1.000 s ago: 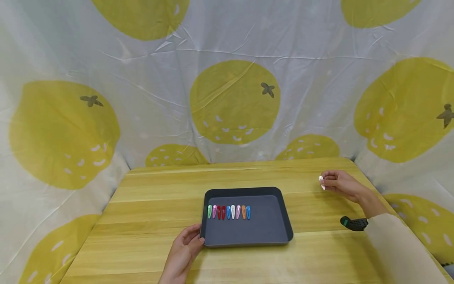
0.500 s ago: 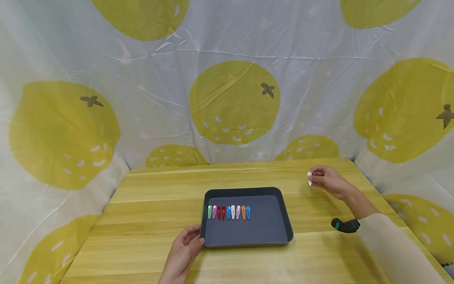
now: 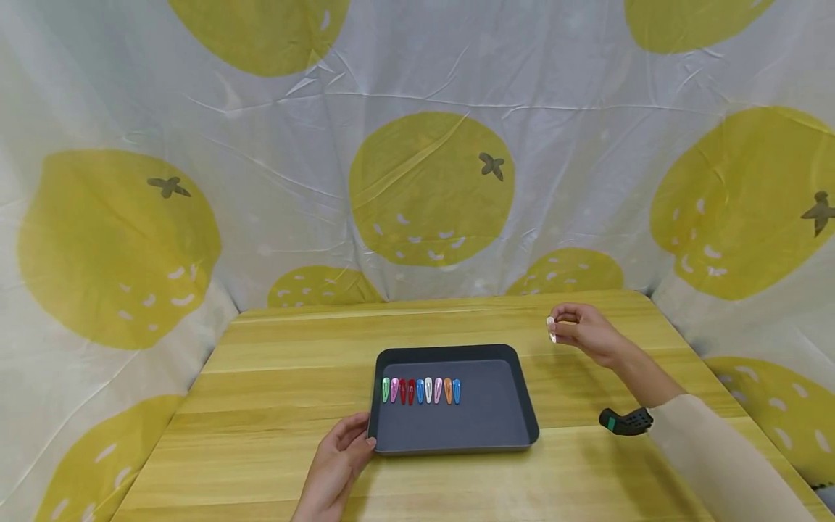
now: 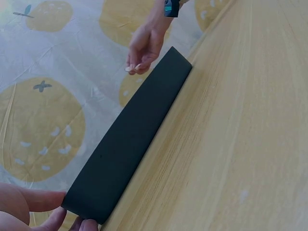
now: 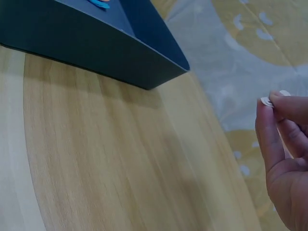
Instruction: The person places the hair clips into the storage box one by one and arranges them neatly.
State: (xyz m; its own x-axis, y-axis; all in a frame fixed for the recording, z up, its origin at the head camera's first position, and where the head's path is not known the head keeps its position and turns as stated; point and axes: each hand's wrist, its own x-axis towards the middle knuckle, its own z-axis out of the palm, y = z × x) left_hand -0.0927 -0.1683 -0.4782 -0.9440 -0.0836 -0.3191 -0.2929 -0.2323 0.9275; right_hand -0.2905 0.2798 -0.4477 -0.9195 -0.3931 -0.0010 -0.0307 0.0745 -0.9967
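Note:
My right hand [image 3: 587, 336] pinches a white snap hair clip [image 3: 551, 330] between thumb and fingertips, raised over the table right of the tray. In the right wrist view the same hair clip [image 5: 267, 102] pokes out past the fingertips. A dark grey rectangular tray [image 3: 457, 438] lies on the table, its near left corner held by my left hand [image 3: 339, 457]. The left wrist view has those fingers [image 4: 50, 200] at the corner of the tray wall [image 4: 127, 139]. Inside the tray, several hair clips [image 3: 420, 390] stand side by side in a row: green, pink, red, blue, white and orange.
The wooden table [image 3: 274, 377] runs back to a hanging cloth [image 3: 261, 181] printed with big yellow lemons. A black wrist device [image 3: 626, 421] sits below the right forearm, near a pale sleeve [image 3: 717, 449].
My right hand has moved left toward the tray, carrying the white hair clip. The left hand, the tray and the row of clips stay where they were.

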